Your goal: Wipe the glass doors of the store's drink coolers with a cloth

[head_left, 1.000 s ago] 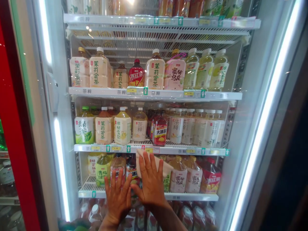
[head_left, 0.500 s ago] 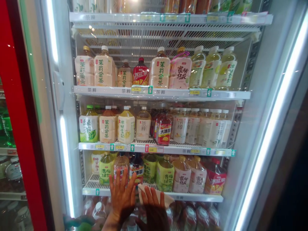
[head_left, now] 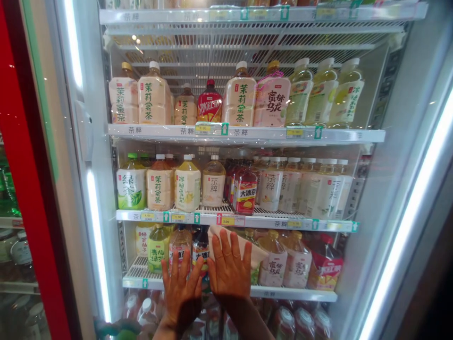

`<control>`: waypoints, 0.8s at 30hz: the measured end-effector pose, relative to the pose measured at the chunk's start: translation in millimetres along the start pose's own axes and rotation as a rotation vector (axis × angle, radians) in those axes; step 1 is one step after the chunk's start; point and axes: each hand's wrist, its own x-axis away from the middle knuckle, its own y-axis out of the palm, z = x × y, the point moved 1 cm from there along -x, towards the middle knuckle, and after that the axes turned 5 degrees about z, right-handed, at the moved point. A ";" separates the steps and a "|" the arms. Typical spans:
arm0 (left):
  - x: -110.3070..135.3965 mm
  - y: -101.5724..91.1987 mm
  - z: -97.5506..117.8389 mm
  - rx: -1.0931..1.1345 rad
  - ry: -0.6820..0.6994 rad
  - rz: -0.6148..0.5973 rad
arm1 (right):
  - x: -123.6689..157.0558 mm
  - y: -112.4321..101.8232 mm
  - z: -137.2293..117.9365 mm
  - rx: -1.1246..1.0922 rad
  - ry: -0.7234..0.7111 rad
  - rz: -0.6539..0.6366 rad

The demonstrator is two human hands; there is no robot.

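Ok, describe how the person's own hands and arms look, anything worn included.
The slender-fingered, ungloved left hand and right hand show no rings. No sleeve, watch or bracelet shows on the visible stretches of left forearm and right forearm. Nail detail is too small to tell.

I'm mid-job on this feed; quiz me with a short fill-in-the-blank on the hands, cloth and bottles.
1. The pale cloth lies under the person's ____ hand.
2. The bottle labelled 绿茶 has a ____ cap.
3. The red frame stands at the picture's ____ side.

Missing words: right; green; left.
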 end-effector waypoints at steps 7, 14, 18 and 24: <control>-2.9 -3.3 0.9 0.050 -0.018 -0.016 | 115.9 -4.0 -24.3 0.055 0.083 -0.133; 0.2 -1.7 -0.5 0.031 -0.023 -0.007 | -2.2 -19.8 5.3 -0.035 0.021 -0.138; 1.2 0.2 -0.1 0.014 -0.016 -0.011 | -47.6 -17.3 16.1 -0.008 0.006 -0.074; -5.4 -2.7 3.0 0.032 -0.022 0.008 | 78.1 -11.3 -6.8 0.022 -0.026 -0.161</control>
